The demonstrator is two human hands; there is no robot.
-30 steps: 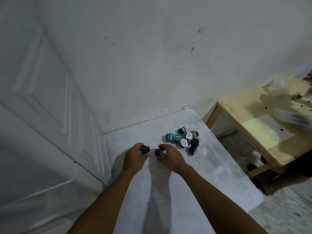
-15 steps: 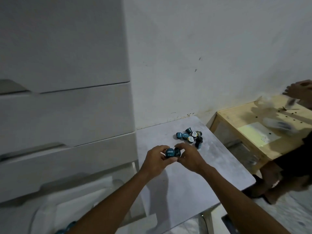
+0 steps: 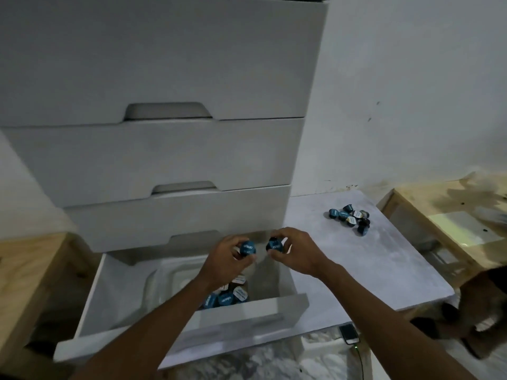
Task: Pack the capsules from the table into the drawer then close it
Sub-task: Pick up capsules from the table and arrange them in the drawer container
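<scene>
My left hand [image 3: 225,258] holds a blue-lidded capsule [image 3: 247,248] and my right hand [image 3: 295,251] holds another blue capsule [image 3: 274,246]. Both hover above the back right part of the open bottom drawer [image 3: 247,311] of a white drawer unit. Several capsules [image 3: 227,297] lie inside the drawer near its front wall, partly hidden by my left forearm. On the grey table [image 3: 356,270] to the right, a cluster of several capsules [image 3: 351,217] remains near the far edge.
Three shut drawers [image 3: 164,154] stack above the open one. A wooden table [image 3: 452,229] stands at right, a wooden surface [image 3: 24,270] at left. A phone [image 3: 348,334] with a cable lies on the floor below the grey table. Another person's dark shape [image 3: 482,311] sits at the right edge.
My hands lifted one capsule each from the table and carried them left over the open drawer. My view swung left and down, bringing the drawer unit into sight.
</scene>
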